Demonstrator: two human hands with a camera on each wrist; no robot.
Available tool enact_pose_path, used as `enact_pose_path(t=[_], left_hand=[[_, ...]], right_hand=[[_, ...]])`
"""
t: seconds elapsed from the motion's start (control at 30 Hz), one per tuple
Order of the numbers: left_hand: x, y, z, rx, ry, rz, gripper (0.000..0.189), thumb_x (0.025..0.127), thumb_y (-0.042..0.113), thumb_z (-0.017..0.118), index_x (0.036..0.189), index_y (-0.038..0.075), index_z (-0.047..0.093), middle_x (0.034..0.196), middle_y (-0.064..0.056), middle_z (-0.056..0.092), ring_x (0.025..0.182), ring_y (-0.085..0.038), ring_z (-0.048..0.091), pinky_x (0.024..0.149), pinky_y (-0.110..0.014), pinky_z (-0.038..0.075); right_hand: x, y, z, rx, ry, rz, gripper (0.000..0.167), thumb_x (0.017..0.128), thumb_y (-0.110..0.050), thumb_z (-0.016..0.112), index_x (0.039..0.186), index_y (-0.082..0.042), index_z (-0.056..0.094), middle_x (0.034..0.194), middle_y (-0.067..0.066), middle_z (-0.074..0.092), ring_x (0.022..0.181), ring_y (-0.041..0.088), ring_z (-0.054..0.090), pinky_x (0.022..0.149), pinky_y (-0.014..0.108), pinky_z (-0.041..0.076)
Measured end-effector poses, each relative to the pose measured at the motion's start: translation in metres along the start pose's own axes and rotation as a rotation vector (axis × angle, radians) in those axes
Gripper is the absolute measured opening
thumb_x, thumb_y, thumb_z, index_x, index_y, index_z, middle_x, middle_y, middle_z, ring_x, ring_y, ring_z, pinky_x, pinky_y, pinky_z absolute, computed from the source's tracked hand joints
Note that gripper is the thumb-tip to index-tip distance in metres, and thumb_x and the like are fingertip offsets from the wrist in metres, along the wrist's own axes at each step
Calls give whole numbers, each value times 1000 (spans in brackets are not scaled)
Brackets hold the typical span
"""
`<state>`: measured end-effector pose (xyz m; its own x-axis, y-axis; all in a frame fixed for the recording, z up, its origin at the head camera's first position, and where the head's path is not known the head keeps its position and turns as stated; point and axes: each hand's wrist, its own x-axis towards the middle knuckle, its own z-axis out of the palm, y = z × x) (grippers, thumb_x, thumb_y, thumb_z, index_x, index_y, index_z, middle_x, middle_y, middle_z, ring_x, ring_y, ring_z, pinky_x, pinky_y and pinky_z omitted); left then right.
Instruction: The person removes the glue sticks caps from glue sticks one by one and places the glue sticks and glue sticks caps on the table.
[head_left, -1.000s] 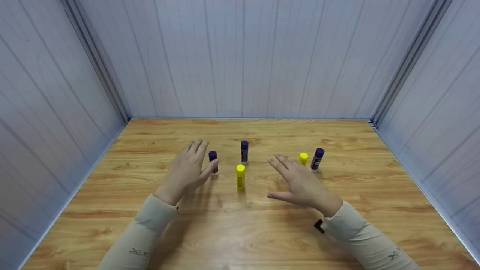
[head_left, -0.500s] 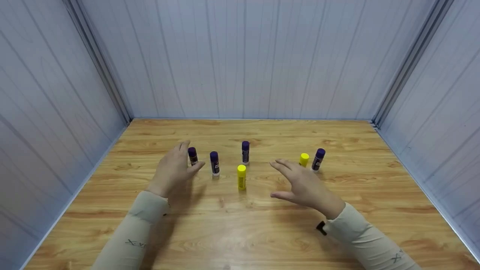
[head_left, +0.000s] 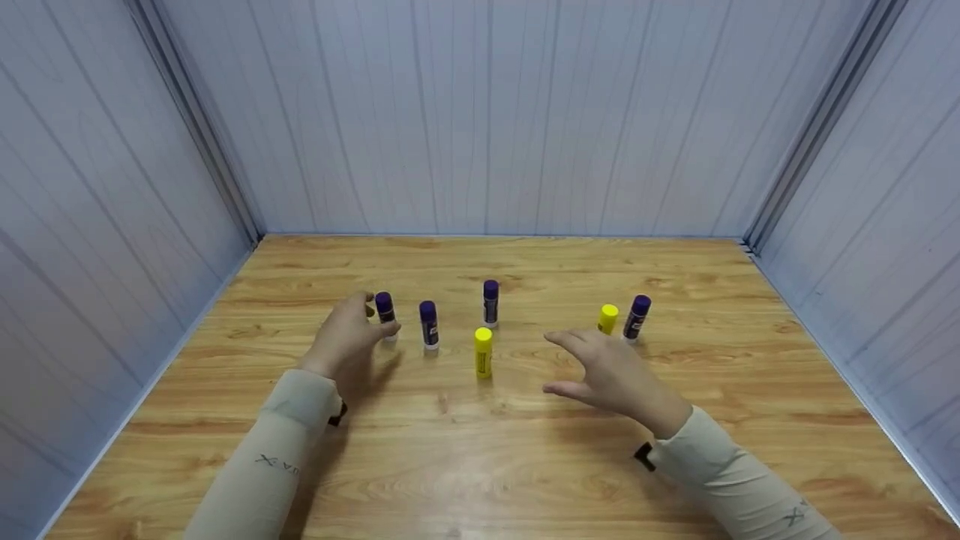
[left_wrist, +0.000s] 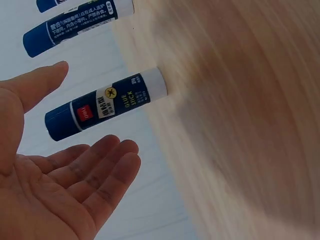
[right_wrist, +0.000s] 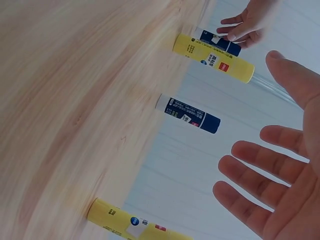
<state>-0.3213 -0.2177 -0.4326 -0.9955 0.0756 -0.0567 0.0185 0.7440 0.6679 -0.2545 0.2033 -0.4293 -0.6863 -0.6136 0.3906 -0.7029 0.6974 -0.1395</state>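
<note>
My left hand (head_left: 343, 336) is at the leftmost glue stick (head_left: 385, 306), which has a dark purple cap and a white base and stands upright. In the left wrist view this glue stick (left_wrist: 107, 106) lies between the thumb and the spread fingers (left_wrist: 117, 172), with a gap showing on both sides. Just right of it stands a second dark glue stick (head_left: 430, 327). My right hand (head_left: 615, 375) hovers over the table, its fingers extended and holding nothing. Nearest to it are a yellow glue stick (head_left: 607, 318), partly hidden behind the hand, and a dark one (head_left: 637, 318).
Between the hands, a yellow glue stick (head_left: 483, 354) stands in front and a dark glue stick (head_left: 490, 303) farther back. The wood-grain table (head_left: 480, 450) is enclosed by a pale panelled back wall (head_left: 480, 120) and side walls.
My left hand has moved left, away from the second dark glue stick to the leftmost one, its fingers now bending a little around it. The right hand has barely shifted; the glue sticks stay put.
</note>
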Motion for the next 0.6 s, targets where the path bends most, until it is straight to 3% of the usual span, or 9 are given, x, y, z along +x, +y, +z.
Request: enact_pose_path(t=[0.23, 0.4, 0.6], left_hand=[[7, 0, 4, -119, -45, -60, 85, 103, 31, 76, 162, -10, 31, 153, -34, 53, 144, -49, 53, 122, -63, 43], [11, 1, 6, -194, -45, -78, 56, 104, 20, 74, 146, -9, 51, 136, -27, 65, 132, -42, 62, 117, -57, 49], [14, 0, 10, -231, -32, -92, 31, 106, 15, 69, 130, -4, 61, 131, -24, 68, 129, -38, 64, 115, -54, 51]], right_hand=[[0, 0, -2, 1, -11, 12, 69, 90, -44, 90, 144, -6, 67, 130, 13, 77, 114, 32, 76, 91, 49, 65], [-1, 0, -2, 0, -17, 19, 69, 92, -46, 87, 144, -7, 67, 130, 13, 77, 114, 32, 76, 90, 48, 65], [-1, 2, -1, -10, -19, 25, 67, 94, -48, 85, 144, -7, 67, 130, 13, 77, 113, 31, 76, 90, 48, 65]])
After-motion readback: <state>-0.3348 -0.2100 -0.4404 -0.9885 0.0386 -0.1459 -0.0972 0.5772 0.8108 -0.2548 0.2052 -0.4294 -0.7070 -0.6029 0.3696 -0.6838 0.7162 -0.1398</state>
